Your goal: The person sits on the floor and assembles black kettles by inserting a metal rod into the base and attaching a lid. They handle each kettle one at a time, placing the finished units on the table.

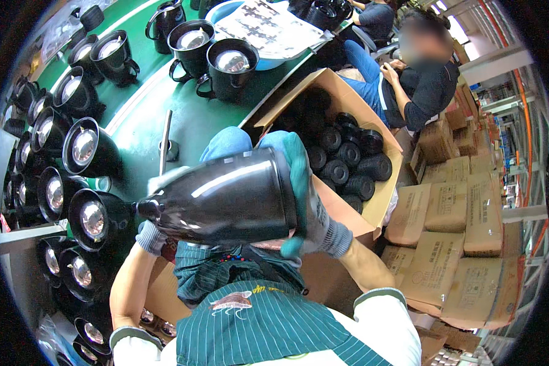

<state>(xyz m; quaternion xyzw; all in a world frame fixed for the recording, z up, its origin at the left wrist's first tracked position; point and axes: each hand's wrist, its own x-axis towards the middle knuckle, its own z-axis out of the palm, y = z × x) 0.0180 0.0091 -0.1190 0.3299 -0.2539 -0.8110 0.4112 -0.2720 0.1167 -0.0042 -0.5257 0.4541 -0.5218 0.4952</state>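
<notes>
A glossy black jug lies sideways across my lap, held in both gloved hands. Its wider end, with a dark rim, points right, and a small black knob sticks out at its left end. My right hand, in a grey and blue-green glove, wraps around the wide end. At the other end, my left hand grips from behind and below; the jug hides most of its fingers. To the left stand several black jugs with silvery domes showing in their openings.
More handled black jugs stand on the green table, beside a light-blue basin with a patterned sheet over it. An open carton at right holds black ribbed caps. Behind it sit a person and stacked cartons.
</notes>
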